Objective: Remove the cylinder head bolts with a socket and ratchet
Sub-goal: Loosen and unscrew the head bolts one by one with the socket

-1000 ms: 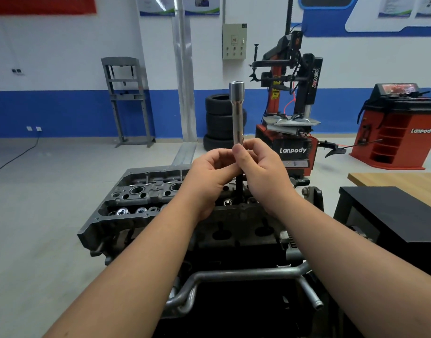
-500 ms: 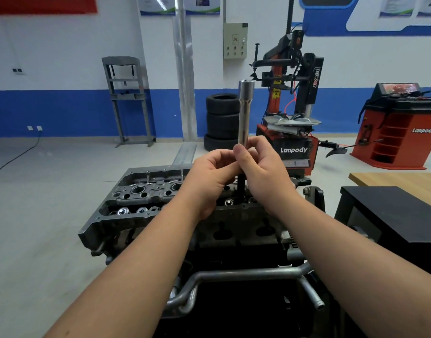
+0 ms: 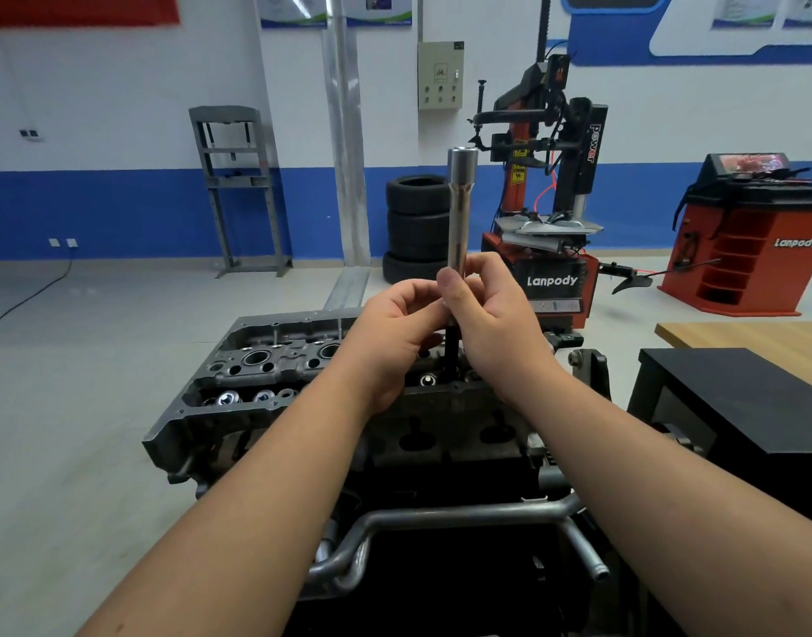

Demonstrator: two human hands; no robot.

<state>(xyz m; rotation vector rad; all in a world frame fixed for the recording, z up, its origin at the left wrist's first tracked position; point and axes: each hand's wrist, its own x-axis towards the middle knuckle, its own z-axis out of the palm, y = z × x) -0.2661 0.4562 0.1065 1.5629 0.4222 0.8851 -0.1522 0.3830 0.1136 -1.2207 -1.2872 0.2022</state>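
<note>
A long silver socket extension [image 3: 459, 213] stands upright above the grey cylinder head [image 3: 275, 360]. Its dark lower shaft [image 3: 451, 351] runs down into the head. My left hand [image 3: 395, 333] and my right hand [image 3: 491, 324] both pinch the extension's lower end, fingertips meeting around it. The shaft's tip and any bolt under it are hidden by my hands and the head. No ratchet handle is in view.
The head sits on an engine on a stand with metal coolant pipes [image 3: 441, 521] in front. A black box [image 3: 735, 406] and a wooden table [image 3: 753, 342] stand at the right. Behind are stacked tyres [image 3: 415, 227], a tyre changer [image 3: 546, 200] and a red balancer [image 3: 749, 241].
The extension's top leaned from left of my hands to the right and now stands nearly straight above them. Both hands have kept their pinch on it.
</note>
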